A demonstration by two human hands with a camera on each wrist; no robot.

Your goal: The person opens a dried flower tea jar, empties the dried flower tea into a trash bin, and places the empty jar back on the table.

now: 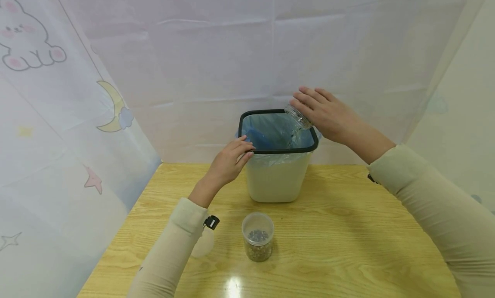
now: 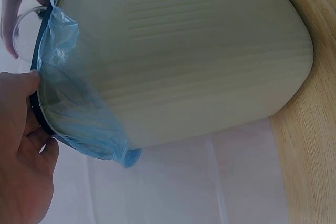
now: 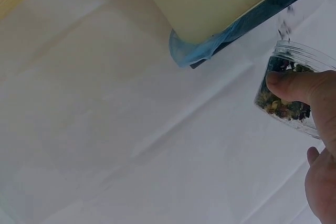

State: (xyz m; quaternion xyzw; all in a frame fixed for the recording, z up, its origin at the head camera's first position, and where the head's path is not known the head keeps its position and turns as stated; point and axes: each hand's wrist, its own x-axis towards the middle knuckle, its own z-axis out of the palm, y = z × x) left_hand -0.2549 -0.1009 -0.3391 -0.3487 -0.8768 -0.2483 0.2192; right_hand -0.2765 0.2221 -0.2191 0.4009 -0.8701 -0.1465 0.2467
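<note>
Under the right hand [image 1: 326,117], jar [image 1: 298,118] partly hidden

We see a matt, cream plastic-looking bin [image 1: 276,177], faintly ribbed on one face, with a smooth black rim [image 1: 278,151]. Its liner [image 2: 86,124] is thin blue plastic film, crinkled and shiny. The jar [image 3: 296,53] looks clear and glossy, glass or plastic, we cannot tell; the flakes [image 3: 286,106] inside look rough. We find the tabletop [image 1: 340,216] wood-grained with a glossy sheen, the creased backdrop [image 1: 216,66] matt, and the sleeves [image 1: 421,177] soft, matt cloth.
</note>
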